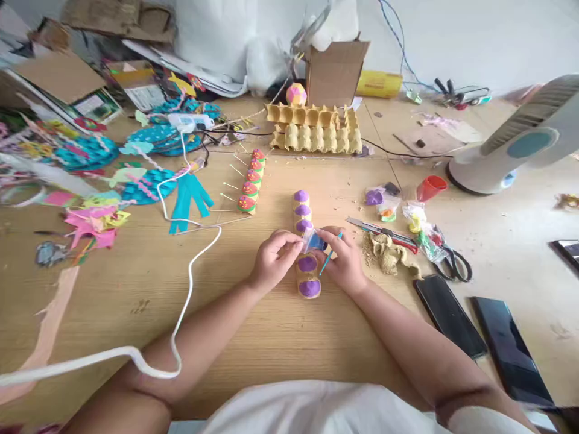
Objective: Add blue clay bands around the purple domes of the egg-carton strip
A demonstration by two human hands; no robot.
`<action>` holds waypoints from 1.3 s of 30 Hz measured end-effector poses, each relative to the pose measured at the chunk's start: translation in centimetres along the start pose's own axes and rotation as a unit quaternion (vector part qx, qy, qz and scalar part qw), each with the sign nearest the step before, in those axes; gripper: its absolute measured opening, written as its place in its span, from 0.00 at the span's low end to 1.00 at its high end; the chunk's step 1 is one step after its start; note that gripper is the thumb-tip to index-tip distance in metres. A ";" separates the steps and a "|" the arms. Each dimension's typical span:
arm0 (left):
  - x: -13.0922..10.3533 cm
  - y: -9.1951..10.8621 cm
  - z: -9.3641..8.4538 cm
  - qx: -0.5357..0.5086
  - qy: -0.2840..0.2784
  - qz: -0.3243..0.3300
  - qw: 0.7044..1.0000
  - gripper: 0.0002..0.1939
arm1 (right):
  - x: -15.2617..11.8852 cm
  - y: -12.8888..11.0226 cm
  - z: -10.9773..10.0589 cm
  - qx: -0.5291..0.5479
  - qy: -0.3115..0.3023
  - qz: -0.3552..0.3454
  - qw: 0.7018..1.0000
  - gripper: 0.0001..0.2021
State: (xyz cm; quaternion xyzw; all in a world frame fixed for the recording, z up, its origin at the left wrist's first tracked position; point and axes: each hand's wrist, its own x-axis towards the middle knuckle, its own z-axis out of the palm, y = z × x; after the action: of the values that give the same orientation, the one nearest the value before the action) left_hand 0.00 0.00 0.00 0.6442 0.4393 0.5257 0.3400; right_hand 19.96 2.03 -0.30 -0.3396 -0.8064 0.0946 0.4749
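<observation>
Clear packet (308, 236) | blue material (319, 242) inside | left fingers (289, 237) pinching edge | right fingers (337, 243) holding it, blue stick (330, 255)

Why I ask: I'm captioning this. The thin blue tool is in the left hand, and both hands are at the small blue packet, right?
No: the head view shows the thin blue tool in the right hand, not the left hand; both hands are at the small blue packet.
</observation>
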 end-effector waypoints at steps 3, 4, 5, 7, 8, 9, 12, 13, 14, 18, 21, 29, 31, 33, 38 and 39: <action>0.0 -0.2 0.0 -0.009 -0.007 -0.017 1.000 0.08 | -0.1 0.1 0.1 -0.002 0.006 0.000 1.000 0.24; 0.1 -0.2 0.0 -0.010 -0.008 -0.017 1.000 0.08 | -0.1 0.1 0.1 -0.004 0.008 -0.001 1.000 0.24; 0.1 -0.2 0.0 -0.010 -0.009 -0.016 1.000 0.08 | 0.0 0.0 0.1 -0.006 0.010 -0.003 1.000 0.25; 0.2 -0.1 0.0 -0.003 -0.010 -0.001 1.000 0.07 | 0.2 -0.3 0.1 -0.009 0.014 -0.008 1.000 0.24; 0.2 0.0 0.0 0.006 -0.007 0.013 1.000 0.06 | 0.2 -0.4 0.1 -0.009 0.013 -0.006 1.000 0.24; 0.3 0.1 0.0 0.020 -0.001 0.032 0.999 0.06 | 0.3 -0.6 0.1 -0.009 0.013 0.001 1.000 0.24; 0.4 0.5 -0.2 0.084 0.036 0.115 0.989 0.03 | 0.2 -1.1 -0.2 -0.015 0.040 0.040 0.998 0.21; 0.5 0.6 -0.3 0.106 0.048 0.144 0.983 0.02 | 0.2 -1.2 -0.3 -0.020 0.062 0.049 0.997 0.18; 0.5 0.7 -0.4 0.126 0.055 0.170 0.976 0.03 | 0.1 -1.3 -0.4 -0.024 0.084 0.052 0.995 0.15; 0.5 1.0 -0.4 0.177 0.027 0.237 0.955 0.04 | -0.2 -1.6 -0.5 -0.005 0.037 0.008 0.999 0.10; 0.3 1.3 -0.4 0.203 -0.020 0.267 0.942 0.02 | -0.2 -2.0 -0.3 0.021 -0.016 0.005 1.000 0.11; 0.4 1.4 -0.2 0.196 -0.033 0.280 0.939 0.03 | -0.3 -2.2 0.0 0.060 -0.040 0.023 0.997 0.08; 0.4 1.4 -0.2 0.172 -0.033 0.276 0.945 0.03 | -0.3 -2.1 0.0 0.070 -0.045 0.015 0.996 0.08; 0.4 1.5 -0.1 0.144 -0.034 0.261 0.954 0.03 | -0.3 -2.0 0.0 0.077 -0.045 0.007 0.996 0.08; 0.3 1.4 -0.1 0.081 -0.033 0.193 0.977 0.04 | -0.3 -1.8 0.1 0.069 -0.042 -0.005 0.997 0.08; 0.3 1.3 0.0 0.079 -0.025 0.183 0.980 0.04 | -0.3 -1.7 0.1 0.065 -0.039 -0.005 0.997 0.08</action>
State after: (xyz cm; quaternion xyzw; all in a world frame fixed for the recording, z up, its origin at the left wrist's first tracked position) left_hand 0.26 -0.25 1.27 0.7515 0.3456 0.5264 0.1968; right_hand 19.17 0.52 0.23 -0.2997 -0.8181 0.1576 0.4648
